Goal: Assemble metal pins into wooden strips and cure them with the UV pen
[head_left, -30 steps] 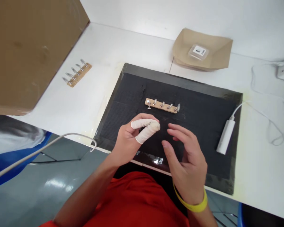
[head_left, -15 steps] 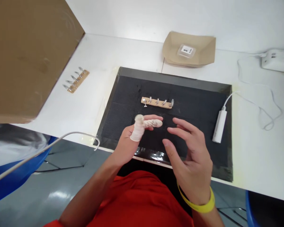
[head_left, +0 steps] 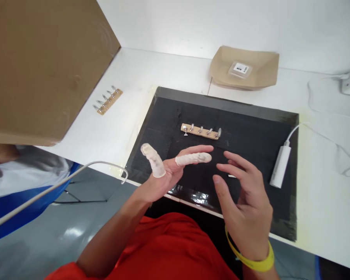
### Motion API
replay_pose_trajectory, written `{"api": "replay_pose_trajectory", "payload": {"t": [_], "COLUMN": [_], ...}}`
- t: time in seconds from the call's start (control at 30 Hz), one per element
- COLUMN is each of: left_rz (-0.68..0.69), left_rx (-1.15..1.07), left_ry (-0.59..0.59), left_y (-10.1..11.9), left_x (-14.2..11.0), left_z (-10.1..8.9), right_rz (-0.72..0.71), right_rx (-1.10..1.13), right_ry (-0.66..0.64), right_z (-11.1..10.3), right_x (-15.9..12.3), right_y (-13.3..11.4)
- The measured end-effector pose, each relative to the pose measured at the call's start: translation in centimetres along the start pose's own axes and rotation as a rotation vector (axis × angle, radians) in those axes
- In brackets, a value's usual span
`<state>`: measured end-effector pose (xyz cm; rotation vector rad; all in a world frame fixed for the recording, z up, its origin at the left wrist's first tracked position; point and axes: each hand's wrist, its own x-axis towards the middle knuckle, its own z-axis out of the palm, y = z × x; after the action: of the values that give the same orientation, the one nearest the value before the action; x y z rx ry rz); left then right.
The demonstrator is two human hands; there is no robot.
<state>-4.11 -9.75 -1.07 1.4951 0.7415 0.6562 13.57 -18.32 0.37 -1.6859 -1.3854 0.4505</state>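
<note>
Brown cardboard: a large box (head_left: 43, 66) left of the black mat (head_left: 251, 128); a strip of metal clips (head_left: 107, 102) lies between them
Left hand (head_left: 169, 171): spread open, holding nothing, above the mat's near-left part; thin rubber cots cover thumb and forefinger
Wooden strip (head_left: 201, 131): with metal clips, flat on the mat, just beyond both hands, untouched
Right hand (head_left: 247, 198): open, fingers loosely curled, empty, above the mat's near middle
White adapter (head_left: 280, 167): on the mat's right part; its cable trails right
Risk: a loose cot could probably slip on a clip; a sleeve might snag the cable
</note>
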Motion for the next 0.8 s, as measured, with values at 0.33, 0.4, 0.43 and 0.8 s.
{"api": "replay_pose_trajectory", "payload": {"t": [0.33,0.4,0.43,0.8], "left_rz": [0.065,0.052,0.041,0.022], "left_rx": [-0.276,-0.283,-0.284,-0.261], "left_ry": [-0.107,-0.082,-0.071,0.455], "left_y": [-0.3,-0.6,-0.7,0.9], "left_x": [0.4,0.3,0.3,1.2], "left_z": [-0.3,-0.2,-0.2,-1.6], "right_rz": [-0.004,0.002,0.006,0.099], "right_rx": [0.031,0.032,0.033,-0.027], "right_ry": [0.005,0.011,0.015,0.112], "right_z": [0.0,-0.1,-0.1,-1.8], "right_x": [-0.2,-0.3,-0.4,-0.4], "right_y": [0.0,0.1,0.1,2.3]}}
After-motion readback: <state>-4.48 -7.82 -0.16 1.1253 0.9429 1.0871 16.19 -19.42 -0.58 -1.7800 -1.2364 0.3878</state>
